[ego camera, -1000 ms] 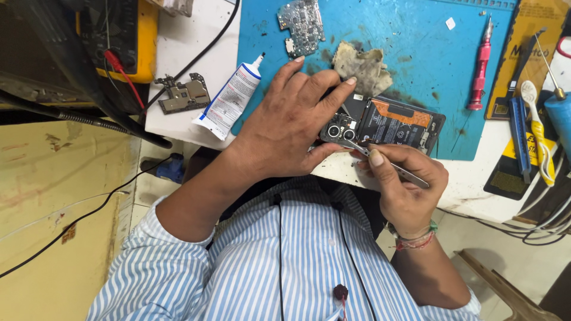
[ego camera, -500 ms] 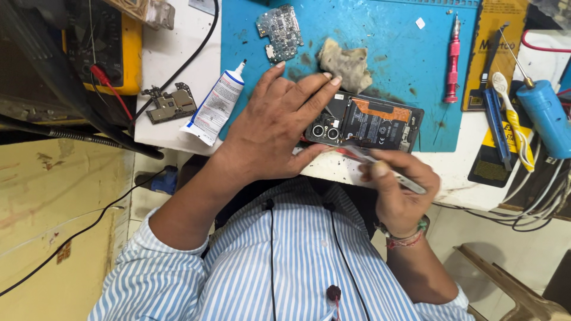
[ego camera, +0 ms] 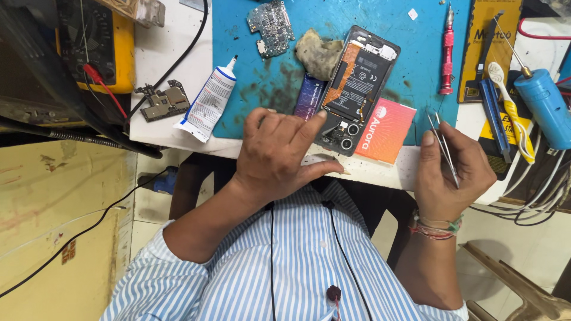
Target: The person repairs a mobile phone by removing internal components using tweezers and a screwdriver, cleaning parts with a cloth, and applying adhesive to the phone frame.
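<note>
right hand fingers pinch fine tweezers, tips up; left hand rests loosely curled, holding nothing, index by the camera end of the opened phone on the blue mat — back off, circuit board lying apart, reassembly seemingly ahead.

Your shot's nice and bright, with even, soft light and barely any shadows on the blue mat. Focus stays sharp across the bench. There's mild stretching at the corners, and the dark upper-left corner goes murky; no glare worth mentioning.
</note>
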